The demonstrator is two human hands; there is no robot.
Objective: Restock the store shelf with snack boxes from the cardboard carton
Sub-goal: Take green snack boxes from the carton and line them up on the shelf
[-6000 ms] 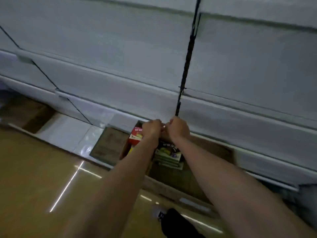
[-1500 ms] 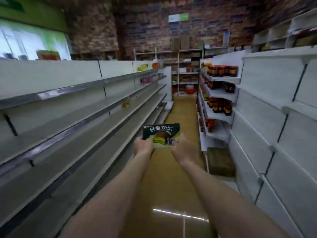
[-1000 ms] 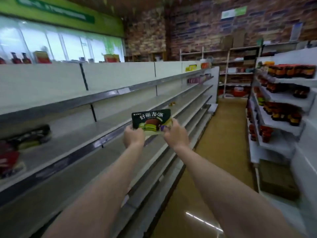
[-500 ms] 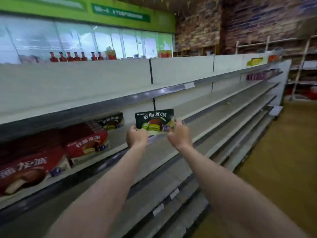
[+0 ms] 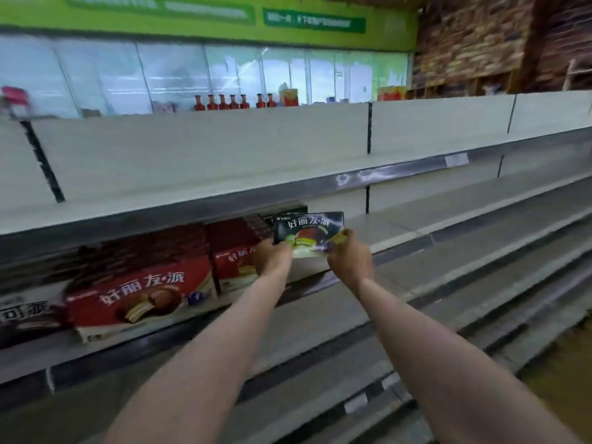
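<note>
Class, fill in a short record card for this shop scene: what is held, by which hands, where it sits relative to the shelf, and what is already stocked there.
held item: dark snack box with a green-filled pie pictured
left hand: grips the box's lower left corner
right hand: grips the box's lower right corner
position: box upright, at the second shelf, beside the stocked row
already stocked: red snack boxes to the left
top shelf: bare here

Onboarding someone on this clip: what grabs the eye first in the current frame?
The dark snack box at centre, held by the left hand and right hand at the second shelf. Next, the red snack boxes lined up on that shelf to its left. Then the red bottles atop the unit, under the green sign.
</note>
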